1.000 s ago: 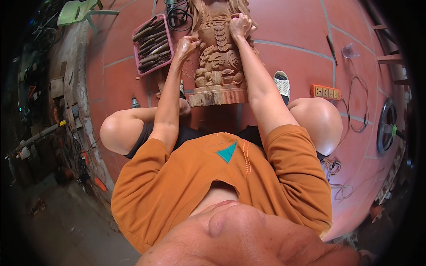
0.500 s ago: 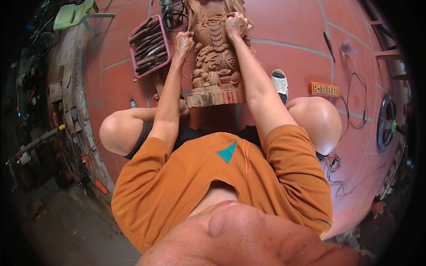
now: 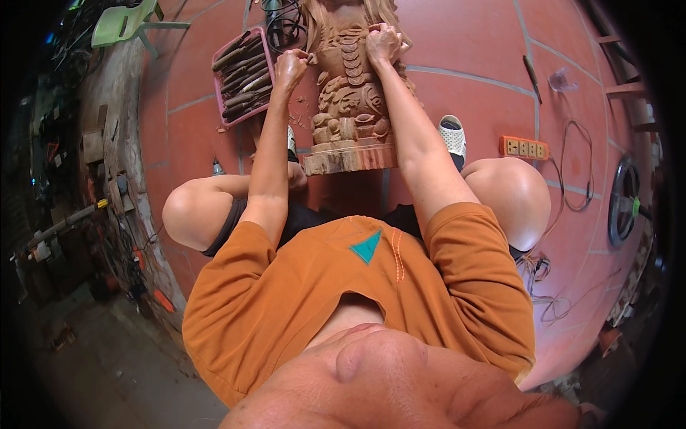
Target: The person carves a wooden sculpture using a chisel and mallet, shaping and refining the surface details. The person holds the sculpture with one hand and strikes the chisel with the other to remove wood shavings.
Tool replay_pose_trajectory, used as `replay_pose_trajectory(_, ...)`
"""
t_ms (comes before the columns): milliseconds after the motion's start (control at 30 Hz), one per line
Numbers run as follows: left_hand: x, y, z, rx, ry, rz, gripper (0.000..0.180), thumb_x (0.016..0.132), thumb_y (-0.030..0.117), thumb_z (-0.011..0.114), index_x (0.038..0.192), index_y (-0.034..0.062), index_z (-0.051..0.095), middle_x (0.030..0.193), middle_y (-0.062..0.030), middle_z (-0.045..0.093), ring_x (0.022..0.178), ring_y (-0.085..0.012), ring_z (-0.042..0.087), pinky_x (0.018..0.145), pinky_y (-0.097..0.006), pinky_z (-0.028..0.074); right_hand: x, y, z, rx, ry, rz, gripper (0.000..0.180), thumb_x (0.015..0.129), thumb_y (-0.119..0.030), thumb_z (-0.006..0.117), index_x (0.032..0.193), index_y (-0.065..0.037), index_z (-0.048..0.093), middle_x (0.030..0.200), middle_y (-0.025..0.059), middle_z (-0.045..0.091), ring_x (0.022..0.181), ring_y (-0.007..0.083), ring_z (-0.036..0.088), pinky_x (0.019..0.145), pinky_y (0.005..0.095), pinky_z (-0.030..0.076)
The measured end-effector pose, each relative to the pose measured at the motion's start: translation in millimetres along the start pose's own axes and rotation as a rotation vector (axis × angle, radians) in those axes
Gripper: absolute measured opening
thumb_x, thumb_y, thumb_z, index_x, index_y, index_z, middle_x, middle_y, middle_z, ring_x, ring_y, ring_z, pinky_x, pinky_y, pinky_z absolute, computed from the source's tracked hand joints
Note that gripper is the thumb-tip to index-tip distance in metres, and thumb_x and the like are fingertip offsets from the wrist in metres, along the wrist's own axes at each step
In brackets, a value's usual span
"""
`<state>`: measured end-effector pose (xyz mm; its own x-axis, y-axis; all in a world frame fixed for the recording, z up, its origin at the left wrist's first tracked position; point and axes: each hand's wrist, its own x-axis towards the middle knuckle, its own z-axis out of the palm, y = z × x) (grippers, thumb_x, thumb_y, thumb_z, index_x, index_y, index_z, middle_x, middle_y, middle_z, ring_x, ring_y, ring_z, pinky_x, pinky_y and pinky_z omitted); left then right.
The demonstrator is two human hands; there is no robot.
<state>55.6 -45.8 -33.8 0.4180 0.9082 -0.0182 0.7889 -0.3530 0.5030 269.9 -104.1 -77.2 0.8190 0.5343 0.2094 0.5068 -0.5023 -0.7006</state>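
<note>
A carved brown wooden figure [image 3: 350, 89] lies on the floor between my feet, its flat sawn base toward me and its far end cut off by the picture's top edge. My left hand [image 3: 291, 68] is closed, fingers pinched together at the figure's left edge. On the upper right part of the carving rests my right hand [image 3: 384, 45], fingers curled in and pressed against the wood. Whatever either hand grips is hidden or too small to name.
A pink plastic basket [image 3: 219, 107] full of wooden-handled carving tools [image 3: 243, 71] stands left of the figure. A dark slim tool [image 3: 532, 79], a clear cup [image 3: 562, 81] and an orange power strip [image 3: 524, 148] with cable lie at right. A green plastic chair [image 3: 123, 27] stands far left.
My left hand has shifted slightly left and turned, its fingers still closed. My right hand has slid a little toward me on the carving. The whole view has shifted slightly.
</note>
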Motion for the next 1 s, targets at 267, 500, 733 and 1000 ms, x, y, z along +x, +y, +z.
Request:
replay_pose_trajectory(267,-4.5,7.4,0.7,-0.101,-0.194,0.026,0.025,0.076,0.013,0.059,0.096,0.0042,0.072,0.081,-0.0160,0.070,0.076,-0.0273,0.069,0.074,-0.037,0.053,0.7,6.5,5.4,-0.024,-0.019,0.018,0.017,0.078,-0.021,0.056,0.085,-0.022,0.071,0.098,0.0020,0.066,0.101,0.0245,0.056,0.089,0.0450,0.033)
replay_pose_trajectory(500,-21.2,5.6,-13.1,-0.350,-0.398,-0.199,0.021,0.082,0.008,0.060,0.100,0.0003,0.070,0.060,-0.0041,0.060,0.047,-0.0080,0.052,0.042,-0.023,0.038,1.4,4.4,3.2,0.016,-0.026,0.020,0.017,0.079,-0.021,0.055,0.085,-0.021,0.071,0.099,0.0031,0.066,0.102,0.0257,0.056,0.090,0.0465,0.033)
replay_pose_trajectory(733,-21.4,14.8,7.7,-0.474,-0.032,-0.170,0.019,0.082,0.008,0.060,0.097,0.0016,0.070,0.062,-0.0037,0.062,0.048,-0.0079,0.053,0.042,-0.022,0.039,-1.4,2.9,4.4,0.026,-0.010,0.002,0.016,0.077,-0.020,0.056,0.084,-0.020,0.071,0.098,0.0032,0.066,0.101,0.0250,0.056,0.089,0.0462,0.033)
replay_pose_trajectory(1000,-30.6,19.5,-13.1,-0.433,-0.372,-0.148,0.021,0.078,0.006,0.062,0.097,0.0036,0.071,0.059,-0.0024,0.059,0.046,-0.0073,0.048,0.040,-0.024,0.036,1.4,8.2,4.0,-0.011,0.007,-0.003,0.016,0.078,-0.020,0.056,0.082,-0.021,0.071,0.095,0.0016,0.066,0.097,0.0241,0.057,0.088,0.0460,0.034)
